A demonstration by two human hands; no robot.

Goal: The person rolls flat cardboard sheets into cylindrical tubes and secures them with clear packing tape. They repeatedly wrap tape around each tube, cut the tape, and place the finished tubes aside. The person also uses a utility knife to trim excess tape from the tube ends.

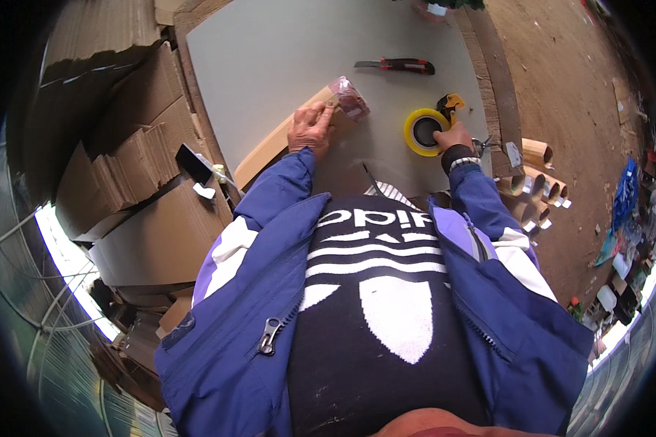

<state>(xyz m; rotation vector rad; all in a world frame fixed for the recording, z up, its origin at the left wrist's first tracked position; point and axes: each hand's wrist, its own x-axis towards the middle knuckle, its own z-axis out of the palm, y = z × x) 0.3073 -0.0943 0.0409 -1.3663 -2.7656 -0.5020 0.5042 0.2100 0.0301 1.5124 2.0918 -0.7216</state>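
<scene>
My left hand (311,130) grips a long, narrow cardboard box (266,154) near its far end, fingers curled over its top. That end is wrapped in shiny clear film with reddish colour showing through (351,100). On the right of the table, my right hand (455,138) is closed on a tape dispenser (450,107) with an orange-yellow and black head. A large roll of yellow tape (410,131) is fitted to it, and the thumb lies by its core. Farther off lies a red and black utility knife (401,65), touched by neither hand.
The grey tabletop (248,65) has a wooden rim (494,73). Metal scissors (482,146) lie near its right edge. Flattened cardboard (164,233) is stacked on the left, beside a dark phone-like object (194,164). Several cardboard tubes (538,151) stand at the right.
</scene>
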